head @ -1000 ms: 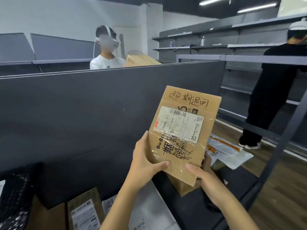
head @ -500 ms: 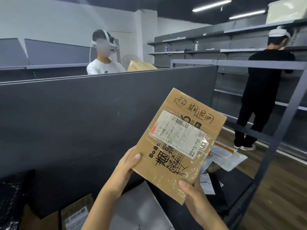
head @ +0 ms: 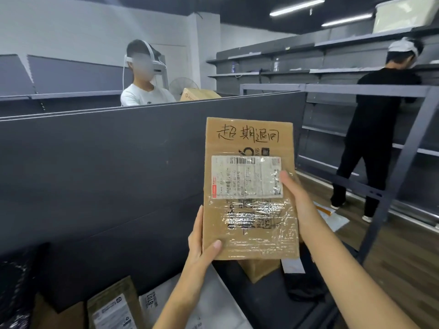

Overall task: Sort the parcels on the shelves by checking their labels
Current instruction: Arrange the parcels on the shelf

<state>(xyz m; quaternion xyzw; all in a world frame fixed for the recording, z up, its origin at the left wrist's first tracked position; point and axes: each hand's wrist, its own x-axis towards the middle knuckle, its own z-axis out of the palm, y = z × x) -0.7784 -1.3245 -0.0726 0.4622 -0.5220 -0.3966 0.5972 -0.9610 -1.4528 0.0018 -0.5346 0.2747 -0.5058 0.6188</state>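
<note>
Standing upright between hands (head: 202, 245) (head: 298, 205), parcel (head: 249, 138), long axis vertical, label (head: 247, 176) camera-facing.

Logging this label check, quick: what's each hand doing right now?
Left hand: holding the parcel at its lower left corner.
Right hand: holding the parcel's right edge.

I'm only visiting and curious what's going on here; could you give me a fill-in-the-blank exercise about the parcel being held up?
The left hand grips the parcel at its lower ____ corner.
The right hand rests its thumb on the white ____.
A person in black stands facing the grey ____.
Missing words: left; label; shelves.
</note>
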